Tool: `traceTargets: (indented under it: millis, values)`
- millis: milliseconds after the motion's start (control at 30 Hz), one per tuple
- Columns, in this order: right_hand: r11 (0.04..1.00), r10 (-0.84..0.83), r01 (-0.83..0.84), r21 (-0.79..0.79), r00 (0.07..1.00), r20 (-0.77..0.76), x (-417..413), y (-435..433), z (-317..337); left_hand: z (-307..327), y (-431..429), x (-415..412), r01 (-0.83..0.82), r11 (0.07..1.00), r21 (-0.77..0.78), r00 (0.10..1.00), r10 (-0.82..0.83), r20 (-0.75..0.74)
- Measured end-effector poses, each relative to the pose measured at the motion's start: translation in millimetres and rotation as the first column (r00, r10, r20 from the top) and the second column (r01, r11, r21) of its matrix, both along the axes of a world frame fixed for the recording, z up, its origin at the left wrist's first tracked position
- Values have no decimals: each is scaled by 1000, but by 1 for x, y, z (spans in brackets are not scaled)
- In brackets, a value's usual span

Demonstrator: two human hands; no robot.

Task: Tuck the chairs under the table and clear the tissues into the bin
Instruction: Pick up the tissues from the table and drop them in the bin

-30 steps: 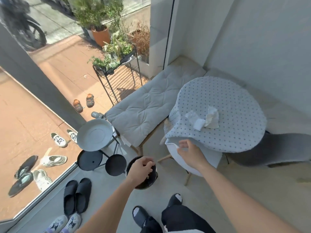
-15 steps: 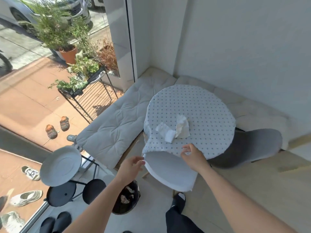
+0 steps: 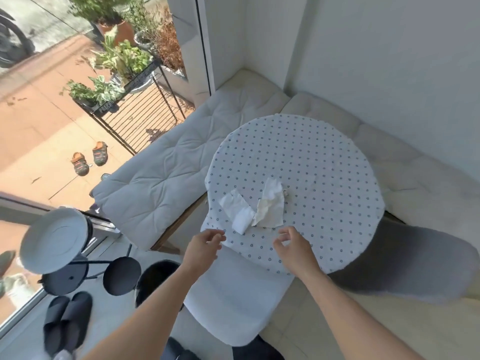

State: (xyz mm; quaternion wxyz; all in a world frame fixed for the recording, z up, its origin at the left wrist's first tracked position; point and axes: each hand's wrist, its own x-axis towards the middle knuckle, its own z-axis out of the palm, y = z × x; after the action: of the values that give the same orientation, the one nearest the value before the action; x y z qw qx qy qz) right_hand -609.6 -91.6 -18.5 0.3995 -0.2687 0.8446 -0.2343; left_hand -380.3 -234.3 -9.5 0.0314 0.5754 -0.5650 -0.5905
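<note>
Whereas 0.5 s ago the left hand (image 3: 204, 246) hung over the bin (image 3: 153, 279), both hands now hover apart, fingers loosely spread, empty, at the table (image 3: 324, 162) edge. Right hand (image 3: 293, 249) sits just short of the tissues (image 3: 255, 207), which lie unmoved on the cloth.

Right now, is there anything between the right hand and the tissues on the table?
No. In the head view only bare dotted tablecloth lies between the open right hand and the tissues.
</note>
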Motion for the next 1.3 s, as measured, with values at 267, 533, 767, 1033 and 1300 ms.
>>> traceTargets:
  millis: [267, 533, 767, 1033, 1300]
  values:
    - [962, 263, -273, -27, 945, -194, -28, -57, -49, -56, -4, -57, -30, 998, -51, 994, 36, 103]
    - [929, 363, -363, 73, 854, -372, -34, -84, -93, -101, -5, -104, 89, 987, -131, 962, -51, 267]
    - [953, 263, -300, -35, 880, -397, -41, -75, -99, -112, -17, -108, 103, 968, -230, 922, -6, 388]
    - [936, 316, -352, 3, 836, -448, -34, -65, -76, -89, -22, -82, 41, 976, -213, 970, 12, 242]
    - [951, 259, -309, 27, 743, -617, -14, -90, -105, -94, -20, -74, 35, 982, -187, 986, -3, 168]
